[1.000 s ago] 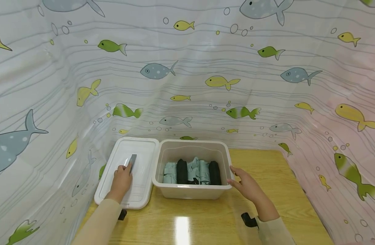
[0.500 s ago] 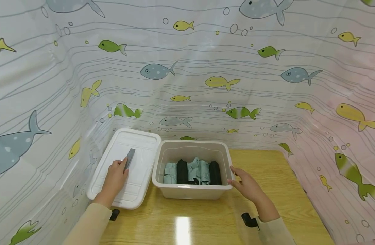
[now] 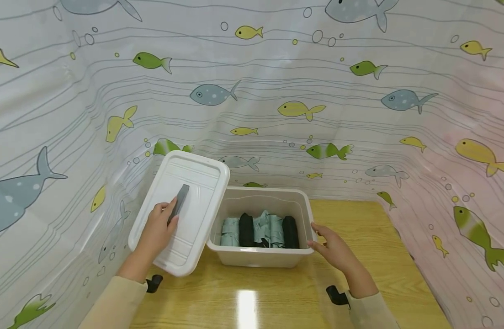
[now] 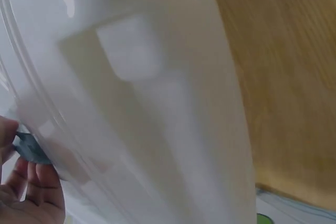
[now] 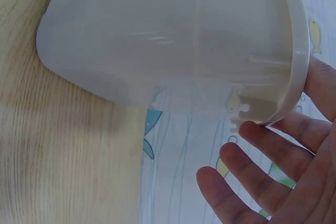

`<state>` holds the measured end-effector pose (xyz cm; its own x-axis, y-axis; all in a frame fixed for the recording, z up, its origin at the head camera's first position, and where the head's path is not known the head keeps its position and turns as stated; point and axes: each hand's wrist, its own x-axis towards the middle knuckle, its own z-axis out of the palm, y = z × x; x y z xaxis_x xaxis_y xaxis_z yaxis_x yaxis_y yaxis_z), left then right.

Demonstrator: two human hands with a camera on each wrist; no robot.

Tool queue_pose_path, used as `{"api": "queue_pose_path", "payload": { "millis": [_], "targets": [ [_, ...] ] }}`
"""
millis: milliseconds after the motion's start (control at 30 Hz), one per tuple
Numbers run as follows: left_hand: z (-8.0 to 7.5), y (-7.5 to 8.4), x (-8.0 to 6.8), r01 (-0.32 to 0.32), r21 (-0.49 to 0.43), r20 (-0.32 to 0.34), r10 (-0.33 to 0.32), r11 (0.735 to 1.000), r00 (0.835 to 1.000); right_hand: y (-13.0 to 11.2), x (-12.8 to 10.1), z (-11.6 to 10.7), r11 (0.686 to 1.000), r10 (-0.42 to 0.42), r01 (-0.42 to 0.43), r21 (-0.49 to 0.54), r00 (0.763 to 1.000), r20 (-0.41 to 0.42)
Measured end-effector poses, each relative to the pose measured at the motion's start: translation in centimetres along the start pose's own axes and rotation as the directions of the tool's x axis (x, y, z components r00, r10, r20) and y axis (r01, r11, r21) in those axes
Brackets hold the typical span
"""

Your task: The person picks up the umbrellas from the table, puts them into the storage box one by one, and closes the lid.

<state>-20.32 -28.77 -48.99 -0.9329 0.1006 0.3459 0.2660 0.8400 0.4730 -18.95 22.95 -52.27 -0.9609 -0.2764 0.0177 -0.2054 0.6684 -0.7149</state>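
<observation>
My left hand [image 3: 166, 222] grips the grey handle [image 3: 179, 201] of a white plastic lid [image 3: 194, 214]. It holds the lid lifted and tilted, with its right edge over the left rim of an open white box [image 3: 257, 260]. In the left wrist view the lid [image 4: 157, 103] fills the frame, with the handle [image 4: 29, 149] pinched at the lower left. Inside the box lie teal and black rolled cloths [image 3: 260, 230]. My right hand [image 3: 322, 238] rests with relaxed fingers against the box's right rim. The right wrist view shows those fingers [image 5: 273, 140] just under the rim [image 5: 295, 51].
The box stands on a wooden table [image 3: 358, 256] with bare wood to its right and front. A fish-patterned curtain [image 3: 276, 105] closes in the table at the back and on both sides, close behind the lid.
My left hand has raised the lid off the table and tilted it up toward the box. The right hand and the box have stayed in place.
</observation>
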Motion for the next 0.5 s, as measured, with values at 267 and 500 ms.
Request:
{"api": "queue_pose_path", "payload": {
  "millis": [267,500],
  "targets": [
    [0.2,2.9,1.1,-0.064,-0.038,0.055,0.066,0.997,0.996,-0.1,-0.2,0.0,1.0,0.0,0.0,0.0,1.0,-0.004],
    [0.9,5.0,2.3,-0.124,-0.083,0.126,0.134,0.989,0.983,0.4,-0.1,-0.1,1.0,0.004,-0.004,-0.009,1.0,-0.001]
  ]
}}
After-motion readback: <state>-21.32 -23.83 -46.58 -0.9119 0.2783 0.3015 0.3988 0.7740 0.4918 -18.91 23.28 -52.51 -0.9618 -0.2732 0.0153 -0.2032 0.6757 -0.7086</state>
